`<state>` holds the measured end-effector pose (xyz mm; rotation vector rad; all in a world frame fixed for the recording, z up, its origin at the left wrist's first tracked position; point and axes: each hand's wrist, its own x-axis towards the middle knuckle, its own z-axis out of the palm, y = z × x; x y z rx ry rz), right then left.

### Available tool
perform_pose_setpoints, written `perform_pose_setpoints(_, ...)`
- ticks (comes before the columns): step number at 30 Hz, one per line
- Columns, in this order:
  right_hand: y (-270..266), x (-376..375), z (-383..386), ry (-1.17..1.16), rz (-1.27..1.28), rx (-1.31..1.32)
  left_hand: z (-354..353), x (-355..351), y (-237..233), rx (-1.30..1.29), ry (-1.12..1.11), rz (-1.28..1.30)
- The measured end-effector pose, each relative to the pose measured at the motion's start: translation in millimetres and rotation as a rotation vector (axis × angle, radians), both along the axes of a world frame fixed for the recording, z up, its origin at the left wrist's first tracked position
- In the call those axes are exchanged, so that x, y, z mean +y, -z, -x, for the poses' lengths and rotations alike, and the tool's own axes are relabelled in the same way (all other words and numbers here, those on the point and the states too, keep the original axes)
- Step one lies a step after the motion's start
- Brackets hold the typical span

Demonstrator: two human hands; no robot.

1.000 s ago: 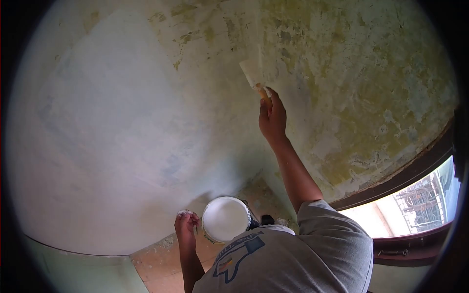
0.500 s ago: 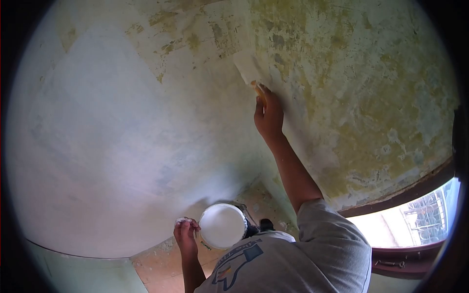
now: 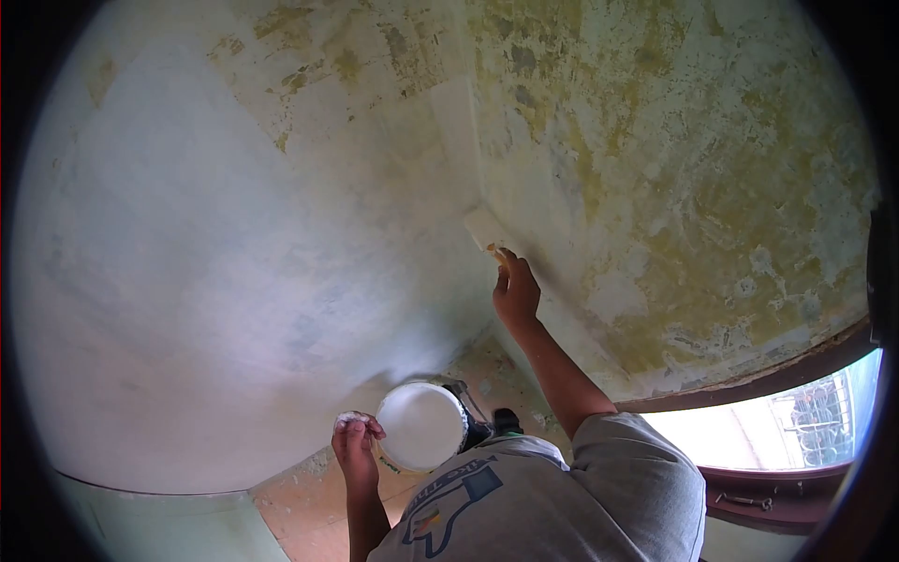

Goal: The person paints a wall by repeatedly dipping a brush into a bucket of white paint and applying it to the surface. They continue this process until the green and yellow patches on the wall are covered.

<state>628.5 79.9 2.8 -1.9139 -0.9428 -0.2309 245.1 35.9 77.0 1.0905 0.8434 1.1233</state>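
My right hand point(image 3: 517, 288) is closed around the tan handle of a wide, flat-headed putty knife point(image 3: 485, 229). Its pale head lies against the wall close to the inner corner, below a fresh whitish strip. Lower down, my left hand point(image 3: 355, 442) is raised beside a round bucket point(image 3: 381, 450) of smooth white material point(image 3: 421, 427). The fingers of that hand are curled together, with white smears on their tips. Whatever they may hold is too small to make out. A narrow gap seems to separate the fingertips from the bucket's rim.
The left wall point(image 3: 206, 262) is mostly coated white. On the right wall point(image 3: 693, 215), yellow-green patches and flaking show. A window point(image 3: 768, 421) with a grille and dark red sill point(image 3: 777, 495) is at lower right; a metal latch lies there. Brownish floor point(image 3: 318, 515) shows below.
My right hand has drawn the putty knife down along the corner, leaving a pale strip above. My left hand stays by the bucket. The view has shifted slightly.
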Motion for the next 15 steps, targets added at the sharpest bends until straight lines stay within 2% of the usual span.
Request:
perform_pose_setpoints(1,-6.6,1.9,0.4,-0.001,-0.004,-0.003,0.7,0.7,0.1,-0.003,-0.001,-0.004)
perform_pose_setpoints(3,-51.5,6.5,7.0,-0.068,-0.233,-0.137,2.7,0.0,2.3,-0.023,0.007,0.003)
perform_pose_setpoints(9,-178.0,45.8,10.5,-0.172,-0.456,-0.179,4.0,2.4,6.7,-0.030,0.035,-0.015)
perform_pose_setpoints(12,-188.3,59.7,12.7,-0.201,-0.466,-0.154,-0.3,3.1,3.8,-0.048,0.034,-0.013)
perform_pose_setpoints(15,-153.5,66.2,9.3,-0.181,-0.430,-0.144,-1.7,3.7,7.1,-0.020,0.044,-0.025)
